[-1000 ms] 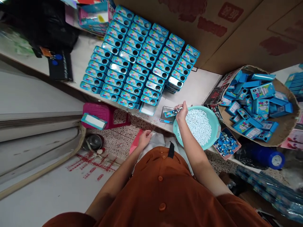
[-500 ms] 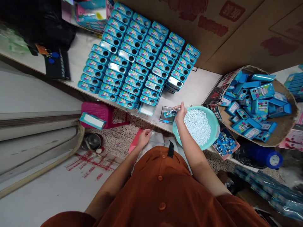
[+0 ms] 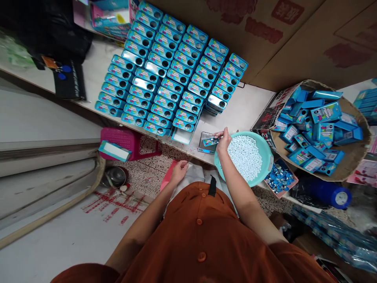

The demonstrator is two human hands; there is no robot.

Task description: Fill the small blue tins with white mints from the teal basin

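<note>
While left grip [image 3: 179, 172] lies slack, right grip [image 3: 224, 140] at tin [image 3: 208, 142], hold unclear, basin [image 3: 266, 151] of white pellets [image 3: 245, 156], carton [image 3: 350, 169] of boxes [image 3: 324, 131]

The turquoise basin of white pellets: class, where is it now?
The basin sits right of centre in the head view, between the small digital scale and the open cardboard box.

We have one tin [image 3: 208, 142], small, blue and bright with print, its far end pointing left from the right hand's fingers [image 3: 222, 137]. It lies over the flat scale [image 3: 207, 150], left of those fingers; contact we cannot tell. Just right of them, we see loose white pellets [image 3: 246, 157] heaped in a turquoise basin [image 3: 266, 151].
</note>
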